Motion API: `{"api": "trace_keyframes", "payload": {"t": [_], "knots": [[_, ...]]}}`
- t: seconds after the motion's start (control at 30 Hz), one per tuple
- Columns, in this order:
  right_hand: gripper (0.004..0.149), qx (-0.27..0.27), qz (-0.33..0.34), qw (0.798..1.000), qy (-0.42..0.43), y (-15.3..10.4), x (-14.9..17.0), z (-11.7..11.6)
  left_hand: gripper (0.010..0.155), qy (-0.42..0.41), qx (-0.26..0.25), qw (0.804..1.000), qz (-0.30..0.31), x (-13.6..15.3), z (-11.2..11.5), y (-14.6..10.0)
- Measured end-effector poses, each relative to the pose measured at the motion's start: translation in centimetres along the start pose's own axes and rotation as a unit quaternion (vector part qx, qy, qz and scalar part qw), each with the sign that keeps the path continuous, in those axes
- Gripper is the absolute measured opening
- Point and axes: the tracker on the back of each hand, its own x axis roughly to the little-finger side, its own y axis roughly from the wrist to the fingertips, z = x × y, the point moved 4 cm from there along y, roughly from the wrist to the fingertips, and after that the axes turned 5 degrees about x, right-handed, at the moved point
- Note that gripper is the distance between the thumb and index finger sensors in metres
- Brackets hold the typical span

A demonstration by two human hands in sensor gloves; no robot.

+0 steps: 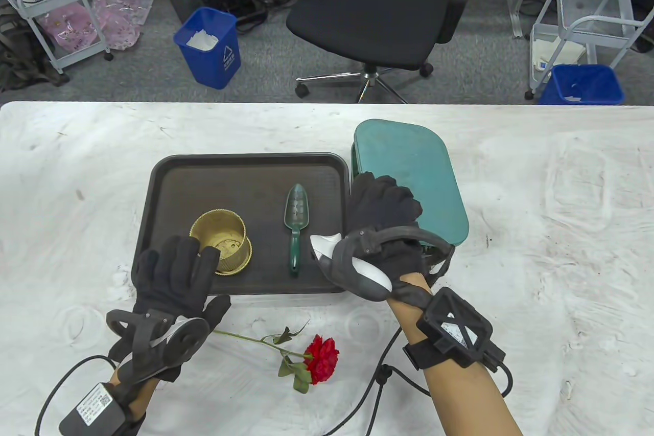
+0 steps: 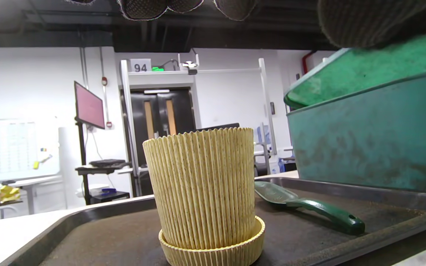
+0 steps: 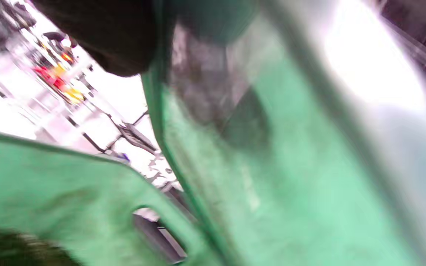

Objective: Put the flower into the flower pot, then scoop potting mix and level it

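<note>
Two Hands Got Ready, but the Flower Still Lay on the Table

Both hands were busy away from the flower. The right hand (image 1: pixel 384 211) had its fingers curled over the near left edge of the green box lid (image 1: pixel 409 175), and in the left wrist view that edge sat a little higher than the box. So I think the step in hand was opening the box, likely where the potting mix was kept, though no mix showed. The left hand (image 1: pixel 171 272) lay with loose, straight fingers by the flower pot (image 1: pixel 220 241), at the pot's 8 o'clock; it held nothing.

The pot stood upright and empty on the dark tray (image 1: pixel 168 185). The green scoop (image 1: pixel 297 224) lay at the pot's 3 o'clock, blade toward 12, handle toward 6.

The flower (image 1: pixel 321 358) lay flat on the white table (image 1: pixel 76 160), off the tray, at the pot's 5 o'clock. Its long stem ran from 10 o'clock to 4 o'clock, with the red bloom at the 4 o'clock end.

Next, a hand would need to pinch the thin stem, tip the bloom up, and stand it in the pot.
</note>
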Motion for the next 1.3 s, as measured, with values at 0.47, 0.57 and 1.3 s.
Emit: {"api": "trace_keyframes", "payload": {"t": [0.47, 0.57, 1.3], "knots": [[0.046, -0.011, -0.107, 0.989, -0.098, 4.4, 7.8, -0.1, 0.086, -0.003, 0.000, 1.000, -0.006, 0.4, 0.0, 0.0], [0.046, -0.006, -0.171, 0.982, -0.080, 4.3, 10.9, -0.8, 0.086, -0.004, -0.002, 1.000, -0.006, 0.4, -0.1, 0.0], [0.046, -0.214, -0.573, 0.730, 0.305, -15.3, 21.5, -21.0, 0.086, -0.007, -0.011, 1.000, -0.006, 0.4, -0.2, -0.1]]}}
